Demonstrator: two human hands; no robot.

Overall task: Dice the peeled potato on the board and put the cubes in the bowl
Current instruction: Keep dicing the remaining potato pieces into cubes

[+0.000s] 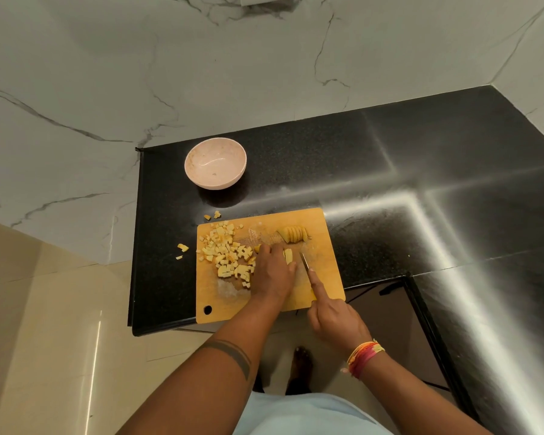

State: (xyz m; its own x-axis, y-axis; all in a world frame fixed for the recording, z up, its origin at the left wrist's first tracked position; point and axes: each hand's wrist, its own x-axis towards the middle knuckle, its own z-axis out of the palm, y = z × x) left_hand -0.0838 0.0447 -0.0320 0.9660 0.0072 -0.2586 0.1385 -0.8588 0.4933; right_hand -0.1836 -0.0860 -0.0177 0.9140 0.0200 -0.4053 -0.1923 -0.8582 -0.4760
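Note:
A wooden cutting board [327, 268] lies on the black counter. Several yellow potato cubes [230, 255] are heaped on its left half. A row of potato slices [294, 234] leans together near its far edge. My left hand [274, 271] rests over a small stack of slices [288, 255] at the board's middle and holds it down. My right hand [333, 315] grips a knife [305, 262], forefinger stretched along its spine, with the blade just right of that stack. A pale pink bowl [215, 167] stands beyond the board and holds no cubes.
A few stray potato bits [182, 248] lie on the black counter [421, 171] left of the board, and two more [212, 216] lie just past its far left corner. The counter ends at a marble wall [76, 120] on the left. The board's near edge overhangs the counter's front.

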